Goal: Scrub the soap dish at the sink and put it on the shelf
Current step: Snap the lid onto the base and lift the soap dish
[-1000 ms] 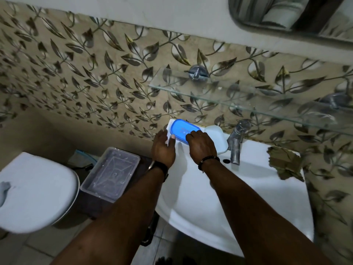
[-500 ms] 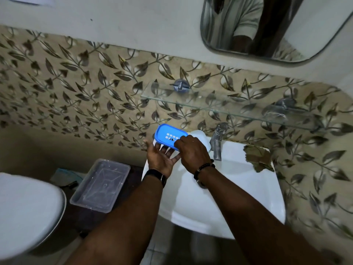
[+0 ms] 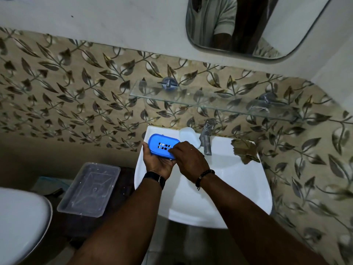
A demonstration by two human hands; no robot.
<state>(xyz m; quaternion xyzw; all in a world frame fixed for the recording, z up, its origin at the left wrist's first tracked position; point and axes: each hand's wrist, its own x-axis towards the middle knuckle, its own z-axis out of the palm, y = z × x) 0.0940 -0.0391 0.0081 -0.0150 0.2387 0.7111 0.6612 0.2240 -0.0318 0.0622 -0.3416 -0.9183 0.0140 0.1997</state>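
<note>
Blue slotted soap dish (image 3: 156, 142) tilted over back-left corner of white sink (image 3: 229, 178); glass shelf (image 3: 210, 101) above

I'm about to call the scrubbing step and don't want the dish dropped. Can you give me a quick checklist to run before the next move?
1. Grip on blue soap dish: ok. The left hand cradles it from below and the right hand grips its right edge.
2. Dish over sink: ok, above the left rear corner.
3. Water from tap: not ok, no stream visible.
4. Scrubber in hand: not ok. A brown crumpled piece lies untouched on the right rim.
5. Room on glass shelf: ok, bare glass shows.
6. Dish cleanliness: cannot tell.
</note>
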